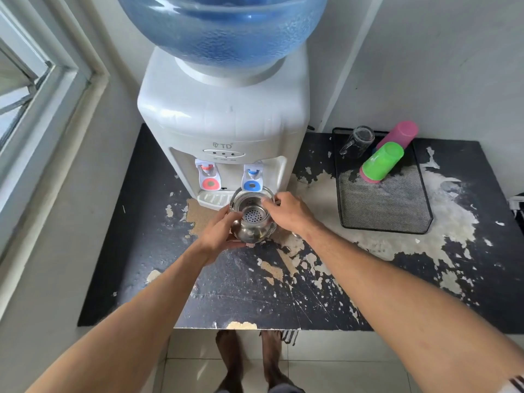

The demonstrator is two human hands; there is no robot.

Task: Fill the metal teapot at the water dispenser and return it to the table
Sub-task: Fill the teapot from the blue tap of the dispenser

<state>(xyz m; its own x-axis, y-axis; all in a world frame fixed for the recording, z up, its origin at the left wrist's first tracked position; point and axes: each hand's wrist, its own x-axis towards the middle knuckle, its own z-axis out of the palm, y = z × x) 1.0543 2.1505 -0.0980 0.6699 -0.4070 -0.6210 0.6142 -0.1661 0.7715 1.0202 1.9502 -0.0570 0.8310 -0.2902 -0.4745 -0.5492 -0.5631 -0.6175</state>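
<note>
Peeling black tabletop (255,293) carries the dispenser (224,114), and at its blue tap (251,177) both hands hold the teapot (252,219): left hand (218,231) cupped round its side, right hand (289,211) curled over the rim. Polished steel looks slippery and should grow heavy once filled, so support beneath seems wise. Handle and spout stay hidden, and I cannot tell whether water flows.

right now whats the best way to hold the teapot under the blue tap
Cup the rounded body of the metal teapot from both flanks, as the left hand and right hand do. Its mouth faces up, lid off, strainer showing, below the blue tap, so the top must stay clear.
</note>
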